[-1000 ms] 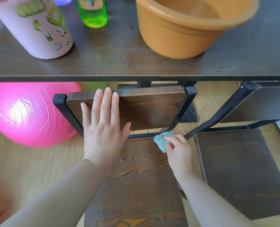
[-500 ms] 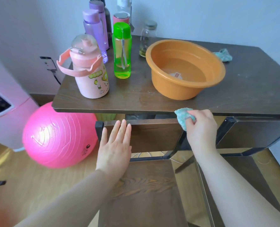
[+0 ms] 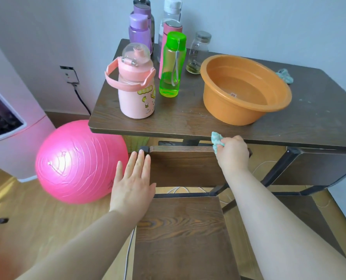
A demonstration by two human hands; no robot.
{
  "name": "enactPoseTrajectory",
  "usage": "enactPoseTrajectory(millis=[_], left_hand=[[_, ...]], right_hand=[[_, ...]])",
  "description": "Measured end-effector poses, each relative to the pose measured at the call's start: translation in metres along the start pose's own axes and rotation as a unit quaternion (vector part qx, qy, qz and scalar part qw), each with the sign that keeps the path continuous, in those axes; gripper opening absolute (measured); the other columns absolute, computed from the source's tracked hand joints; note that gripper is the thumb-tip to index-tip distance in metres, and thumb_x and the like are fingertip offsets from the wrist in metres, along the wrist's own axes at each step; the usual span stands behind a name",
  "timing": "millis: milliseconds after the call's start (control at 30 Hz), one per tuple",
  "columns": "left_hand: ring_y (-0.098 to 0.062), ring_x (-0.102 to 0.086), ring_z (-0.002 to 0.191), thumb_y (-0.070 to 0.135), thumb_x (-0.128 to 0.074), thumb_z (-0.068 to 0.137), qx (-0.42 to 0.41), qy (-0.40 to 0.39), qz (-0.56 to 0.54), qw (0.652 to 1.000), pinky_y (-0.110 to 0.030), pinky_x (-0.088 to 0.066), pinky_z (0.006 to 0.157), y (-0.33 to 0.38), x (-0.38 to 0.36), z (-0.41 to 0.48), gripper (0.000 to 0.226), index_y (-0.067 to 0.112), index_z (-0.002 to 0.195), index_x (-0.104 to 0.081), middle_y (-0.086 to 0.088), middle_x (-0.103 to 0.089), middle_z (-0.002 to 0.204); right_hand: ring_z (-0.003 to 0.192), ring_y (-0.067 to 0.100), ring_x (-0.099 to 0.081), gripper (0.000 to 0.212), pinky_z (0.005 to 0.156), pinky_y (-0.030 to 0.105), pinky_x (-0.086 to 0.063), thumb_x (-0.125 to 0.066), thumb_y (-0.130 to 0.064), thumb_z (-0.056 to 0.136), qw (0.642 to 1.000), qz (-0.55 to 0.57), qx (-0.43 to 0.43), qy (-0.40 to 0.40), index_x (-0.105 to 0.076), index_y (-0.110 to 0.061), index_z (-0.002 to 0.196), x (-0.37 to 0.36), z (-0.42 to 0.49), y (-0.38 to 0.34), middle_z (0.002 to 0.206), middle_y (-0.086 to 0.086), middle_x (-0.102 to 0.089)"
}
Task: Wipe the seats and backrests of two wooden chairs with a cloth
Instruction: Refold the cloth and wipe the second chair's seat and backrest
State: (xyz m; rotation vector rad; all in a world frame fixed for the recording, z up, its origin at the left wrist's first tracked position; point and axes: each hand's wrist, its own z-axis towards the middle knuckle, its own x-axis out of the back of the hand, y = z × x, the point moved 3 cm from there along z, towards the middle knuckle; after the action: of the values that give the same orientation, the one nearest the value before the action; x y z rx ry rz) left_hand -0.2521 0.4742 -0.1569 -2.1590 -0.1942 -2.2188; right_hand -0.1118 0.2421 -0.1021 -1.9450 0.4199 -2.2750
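Your right hand [image 3: 231,153] is pinching the cloth [image 3: 216,141] at the backrest's [image 3: 184,164] top edge, just under the table [image 3: 188,122] lip. Your left hand [image 3: 133,184] is reaching flat, fingers straight, at its 9 o'clock end. The ball [image 3: 79,162] is crowding 9 o'clock and the second chair [image 3: 313,168] 3 o'clock.

Teal cloth [image 3: 216,140], orange basin [image 3: 246,110]

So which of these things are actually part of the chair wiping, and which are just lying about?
Part of the job: teal cloth, gripped by the right hand; left chair; right chair.
Lying about: pink ball; pink bottle; green bottle; orange basin; second cloth on the table.
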Motion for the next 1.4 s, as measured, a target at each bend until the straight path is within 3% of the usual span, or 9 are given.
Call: enactPoseTrajectory(millis=[100, 600, 767, 933, 1067, 1200, 1300, 1367, 1400], left_hand=[[-0.024, 0.008, 0.150, 0.049, -0.039, 0.098, -0.001, 0.003, -0.005, 1.000, -0.050, -0.006, 0.121, -0.002, 0.005, 0.006, 0.076, 0.015, 0.156, -0.002, -0.005, 0.002, 0.164], [-0.022, 0.012, 0.150, 0.044, -0.039, 0.100, 0.024, -0.010, -0.052, 0.998, -0.047, -0.003, 0.122, -0.034, 0.015, 0.032, 0.077, 0.014, 0.155, 0.005, -0.005, 0.009, 0.163], [-0.019, 0.008, 0.150, 0.037, -0.034, 0.102, 0.037, -0.012, -0.087, 0.995, -0.043, -0.002, 0.122, -0.056, 0.010, 0.026, 0.068, 0.013, 0.155, 0.003, -0.004, 0.006, 0.164], [-0.019, 0.007, 0.150, 0.031, -0.035, 0.103, 0.042, -0.026, -0.087, 0.995, -0.040, -0.002, 0.122, -0.073, -0.005, 0.016, 0.067, 0.012, 0.155, 0.004, -0.005, 0.005, 0.164], [-0.020, -0.001, 0.151, 0.017, -0.036, 0.103, 0.032, -0.026, -0.078, 0.996, -0.037, -0.005, 0.121, -0.077, -0.019, 0.006, 0.064, 0.012, 0.155, 0.002, -0.007, 0.000, 0.164], [-0.021, -0.017, 0.148, 0.003, -0.036, 0.096, 0.015, -0.039, -0.076, 0.996, -0.032, -0.017, 0.118, -0.070, -0.019, -0.001, 0.067, 0.012, 0.156, -0.007, -0.007, -0.013, 0.162], [-0.028, -0.045, 0.130, -0.005, -0.045, 0.087, 0.016, -0.020, -0.071, 0.997, -0.036, -0.040, 0.102, -0.069, -0.015, -0.001, 0.065, 0.011, 0.149, -0.033, -0.008, -0.044, 0.146], [-0.029, -0.057, 0.094, -0.013, -0.048, 0.076, 0.015, -0.026, -0.070, 0.997, -0.037, -0.048, 0.073, -0.071, -0.015, 0.000, 0.054, 0.009, 0.124, -0.056, -0.008, -0.058, 0.111], [-0.027, -0.053, 0.078, -0.016, -0.049, 0.072, 0.017, -0.038, -0.064, 0.997, -0.036, -0.043, 0.060, -0.072, -0.016, 0.000, 0.046, 0.009, 0.109, -0.059, -0.006, -0.055, 0.096]], right_hand=[[0.098, 0.023, -0.061, 0.033, 0.077, 0.029, -0.052, -0.064, -0.022, 0.092, 1.000, -0.001, 0.000, -0.012, -0.066, -0.008, 0.121, -0.005, -0.009, -0.023, 0.114, 0.010, -0.056], [0.099, 0.019, -0.062, 0.036, 0.080, 0.027, -0.055, -0.068, -0.028, 0.088, 0.996, 0.045, 0.073, -0.025, -0.066, -0.013, 0.120, -0.033, -0.058, -0.131, 0.115, 0.005, -0.057], [0.096, 0.023, -0.061, 0.024, 0.081, 0.027, -0.050, -0.060, -0.015, 0.093, 0.981, 0.115, 0.152, -0.029, -0.069, -0.009, 0.114, -0.044, -0.078, -0.169, 0.112, 0.006, -0.058], [0.092, 0.027, -0.062, 0.020, 0.080, 0.041, -0.055, -0.059, -0.004, 0.089, 0.962, 0.166, 0.215, -0.010, -0.072, -0.004, 0.105, -0.055, -0.092, -0.174, 0.107, 0.009, -0.059], [0.094, 0.025, -0.062, 0.020, 0.083, 0.036, -0.055, -0.059, -0.004, 0.090, 0.953, 0.180, 0.245, -0.011, -0.071, -0.003, 0.106, -0.056, -0.103, -0.164, 0.107, 0.009, -0.059], [0.095, 0.015, -0.058, 0.021, 0.081, 0.021, -0.050, -0.056, -0.012, 0.094, 0.956, 0.156, 0.233, -0.082, -0.070, -0.009, 0.110, -0.067, -0.136, -0.133, 0.108, 0.002, -0.056], [0.089, 0.007, -0.055, 0.018, 0.075, 0.012, -0.045, -0.058, -0.012, 0.093, 0.959, 0.164, 0.211, -0.091, -0.070, -0.010, 0.106, -0.068, -0.157, -0.100, 0.105, -0.002, -0.055], [0.087, 0.005, -0.052, 0.017, 0.072, 0.009, -0.046, -0.060, -0.012, 0.092, 0.966, 0.169, 0.186, -0.067, -0.070, -0.011, 0.105, -0.061, -0.158, -0.082, 0.105, -0.003, -0.056], [0.088, 0.004, -0.051, 0.017, 0.072, 0.005, -0.044, -0.060, -0.013, 0.093, 0.969, 0.169, 0.169, -0.054, -0.070, -0.011, 0.107, -0.055, -0.155, -0.074, 0.106, -0.003, -0.056]])
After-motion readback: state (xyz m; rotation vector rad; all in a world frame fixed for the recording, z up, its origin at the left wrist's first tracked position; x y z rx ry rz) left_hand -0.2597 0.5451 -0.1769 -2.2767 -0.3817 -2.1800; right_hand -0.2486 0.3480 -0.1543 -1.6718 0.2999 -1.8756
